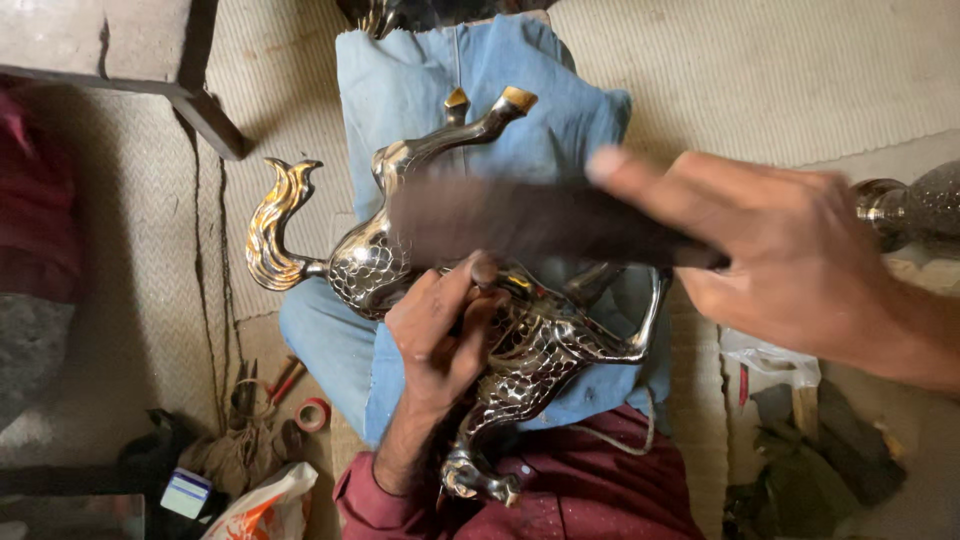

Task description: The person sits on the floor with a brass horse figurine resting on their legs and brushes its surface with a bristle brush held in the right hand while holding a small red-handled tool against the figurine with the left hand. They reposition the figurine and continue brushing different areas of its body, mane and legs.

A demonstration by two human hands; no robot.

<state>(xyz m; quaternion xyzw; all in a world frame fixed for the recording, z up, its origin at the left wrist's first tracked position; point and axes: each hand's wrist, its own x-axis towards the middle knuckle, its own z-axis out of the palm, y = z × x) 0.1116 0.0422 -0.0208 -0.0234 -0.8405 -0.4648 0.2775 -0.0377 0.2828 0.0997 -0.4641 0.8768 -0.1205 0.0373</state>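
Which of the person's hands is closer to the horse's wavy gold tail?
Left. The left hand grips the metal horse's body, not far from the tail. The right hand, holding a dark, blurred flat tool, is farther off, past the horse's other end.

A small box (186,492) with a blue and white label lies low and well left of the left hand (440,335). Just beside it sits an orange and white plastic bag (268,508). A clear plastic bag (772,360) lies under the right hand (790,262).
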